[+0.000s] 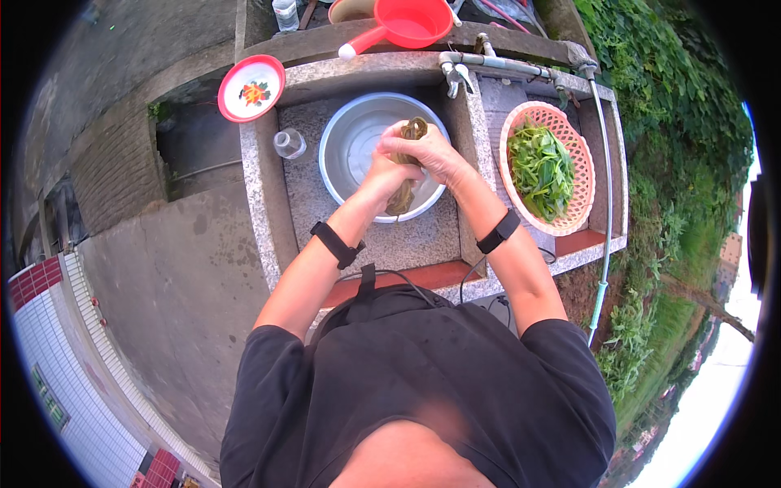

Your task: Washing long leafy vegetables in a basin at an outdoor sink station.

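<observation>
Both hands are closed around a limp, olive-brown bundle (401, 199) that looks like wet or pickled leaf vegetable. My left hand (387, 174) grips it from the left, around its middle. Wrapped over the upper part is my right hand (426, 151), its fingers meeting those of the left. One end of the bundle sticks out above the hands and the other hangs below them. Beneath is a metal basin (341, 152), standing in the left bay of a stone sink (259, 201). The basin seems to hold some clear liquid. The hands cover its right part.
A pink plastic basket (583, 165) of green leaves (543, 171) stands in the right bay. Left of the basin is a clear jar (290, 144). A red-rimmed plate (251, 88) and a red dipper (409, 24) rest on the sink's edges. Taps (456, 79) project over the divider; a hose (604, 201) hangs at right.
</observation>
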